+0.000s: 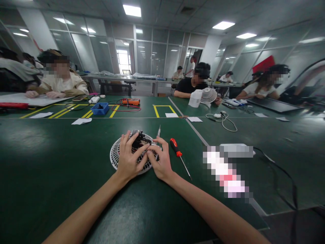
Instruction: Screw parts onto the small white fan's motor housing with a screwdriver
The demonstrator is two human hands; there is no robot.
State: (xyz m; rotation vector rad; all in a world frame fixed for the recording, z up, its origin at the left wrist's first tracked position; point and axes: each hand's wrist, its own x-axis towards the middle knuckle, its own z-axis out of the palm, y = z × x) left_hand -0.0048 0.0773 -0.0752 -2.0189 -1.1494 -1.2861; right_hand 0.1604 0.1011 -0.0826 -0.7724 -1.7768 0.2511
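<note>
A white round fan grille lies on the green table in front of me, with the fan's dark inner assembly on top. My left hand curls over the assembly from the left, its fingers bent around it. From the right, my right hand reaches in, thumb and index finger pinched near the assembly's right side. What lies between those fingertips is too small to make out. Just beyond my right hand is a slim clear-handled screwdriver. A red-and-black screwdriver rests to the right, its shaft pointing toward me.
A blue bin, an orange meter with red leads and paper slips lie farther back. A white cable coils at right, near a white device with a black cord. Across the table, a person handles another white fan.
</note>
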